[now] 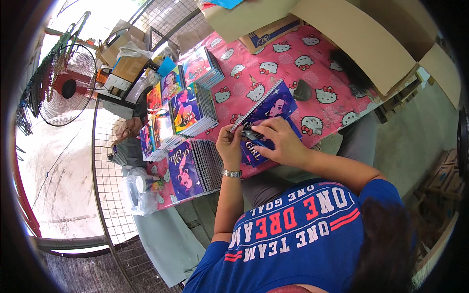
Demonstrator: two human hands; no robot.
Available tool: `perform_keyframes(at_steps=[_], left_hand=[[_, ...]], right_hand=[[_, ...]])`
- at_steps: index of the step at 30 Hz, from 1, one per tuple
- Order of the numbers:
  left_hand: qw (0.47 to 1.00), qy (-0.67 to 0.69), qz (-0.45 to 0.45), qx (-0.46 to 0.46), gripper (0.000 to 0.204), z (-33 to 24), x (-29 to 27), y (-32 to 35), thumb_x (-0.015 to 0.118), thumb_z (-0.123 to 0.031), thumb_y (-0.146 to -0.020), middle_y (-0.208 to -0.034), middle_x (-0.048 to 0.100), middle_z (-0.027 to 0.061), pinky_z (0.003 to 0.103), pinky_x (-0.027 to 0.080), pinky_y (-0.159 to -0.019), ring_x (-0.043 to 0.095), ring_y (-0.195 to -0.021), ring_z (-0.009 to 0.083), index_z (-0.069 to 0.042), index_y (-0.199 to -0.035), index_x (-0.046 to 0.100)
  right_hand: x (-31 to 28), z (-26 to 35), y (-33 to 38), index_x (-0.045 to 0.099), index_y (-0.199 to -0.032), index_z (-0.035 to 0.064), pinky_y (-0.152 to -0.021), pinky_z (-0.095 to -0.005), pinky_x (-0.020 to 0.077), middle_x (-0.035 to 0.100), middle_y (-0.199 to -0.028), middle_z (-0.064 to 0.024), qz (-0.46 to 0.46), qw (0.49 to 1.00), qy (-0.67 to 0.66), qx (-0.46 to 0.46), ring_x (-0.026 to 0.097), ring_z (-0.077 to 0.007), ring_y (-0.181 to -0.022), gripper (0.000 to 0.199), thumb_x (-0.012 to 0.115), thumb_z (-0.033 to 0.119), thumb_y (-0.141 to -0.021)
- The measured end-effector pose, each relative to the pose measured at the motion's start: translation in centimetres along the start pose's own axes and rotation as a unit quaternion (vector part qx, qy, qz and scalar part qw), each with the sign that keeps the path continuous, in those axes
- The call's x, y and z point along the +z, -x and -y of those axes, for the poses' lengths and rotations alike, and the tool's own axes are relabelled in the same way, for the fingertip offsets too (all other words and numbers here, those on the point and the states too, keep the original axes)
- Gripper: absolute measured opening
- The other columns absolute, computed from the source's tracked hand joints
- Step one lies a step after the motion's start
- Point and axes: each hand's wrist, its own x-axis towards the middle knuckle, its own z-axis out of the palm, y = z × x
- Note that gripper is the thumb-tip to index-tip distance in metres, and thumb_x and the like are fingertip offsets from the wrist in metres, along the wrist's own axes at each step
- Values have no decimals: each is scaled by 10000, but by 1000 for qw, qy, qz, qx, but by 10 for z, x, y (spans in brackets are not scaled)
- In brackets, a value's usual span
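Note:
A purple spiral-bound notebook (pixel 271 105) with a drawn figure on its cover lies tilted in front of me. My left hand (pixel 228 145) is closed on its coil-bound edge, near the lower end of the coil. In my right hand (pixel 283 141) is a pair of small pliers (pixel 250 135) with blue handles. Their metal jaws are at the coil, close to my left fingertips. Another purple cover shows partly under the notebook, below my right hand. My fingers hide part of the tool and the cover.
Stacks of spiral notebooks (pixel 195 110) stand left on the pink patterned tablecloth (pixel 268 67), with a purple stack (pixel 181 171) nearer. A dark grey rounded object (pixel 303 90) lies beyond the notebook. Large cardboard boxes (pixel 361 36) are far right; a fan (pixel 68 88) stands far left.

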Motion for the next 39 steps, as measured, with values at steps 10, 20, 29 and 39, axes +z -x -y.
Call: perform_keyframes(at_steps=[10,20,29,39], left_hand=[[999,-13,-20,35,159,11,-1,8,583,83,-897,-894,705,60,221,515,-695,648,-781,86,24,-1026,654],[949,30,-294,107,78,-60,-111,23,672,-86,-919,-806,654,14,195,383,-425,481,-513,39,-36,-977,658],[875,-219,-431,-17,241,-17,-250,100,672,-57,-904,-930,689,69,235,478,-603,594,-697,103,27,-1130,664],[849,-299,-435,-18,219,-11,-246,90,680,-37,-873,-1000,704,125,320,514,-824,639,-885,182,52,-1072,689]], right_hand=[[18,10,-8,613,-1175,17,-794,-395,491,602,-955,-106,79,972,-153,162,583,-238,-893,419,718,250,-843],[-34,-52,15,624,-1200,64,-960,-420,449,621,-1128,-154,97,983,-30,150,587,-324,-1077,500,756,309,-785],[-82,-161,50,659,-1021,54,-902,-458,466,613,-1057,-142,140,945,226,193,578,-348,-1046,357,728,325,-801],[-143,-299,12,619,-1156,37,-906,-468,488,609,-1173,-188,28,813,519,263,591,-392,-1069,359,614,293,-905]])
